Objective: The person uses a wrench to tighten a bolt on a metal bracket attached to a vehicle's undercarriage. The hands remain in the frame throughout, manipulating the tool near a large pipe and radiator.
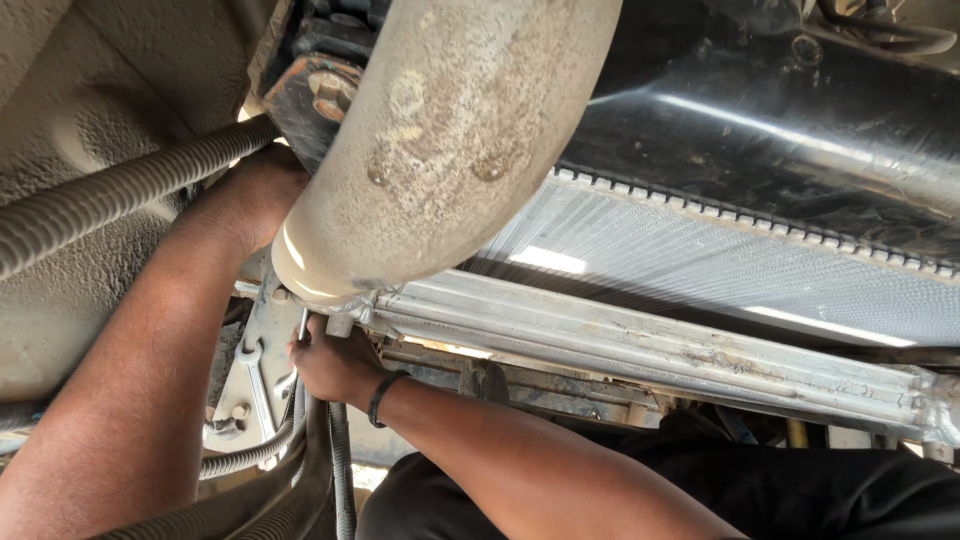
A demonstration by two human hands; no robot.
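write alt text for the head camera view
Under a vehicle, a person's right hand grips a thin metal tool below a big dusty pipe, while the left hand reaches up behind the pipe. A finned radiator and ribbed hoses surround them.

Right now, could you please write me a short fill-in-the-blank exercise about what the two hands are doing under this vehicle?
1. The right hand grips a slim metal ____ beneath the large dusty pipe.
2. Its wrist wears a ____ band.
3. The left hand reaches up behind the pipe, beside a ____ hose.

Missing words: wrench; black; corrugated
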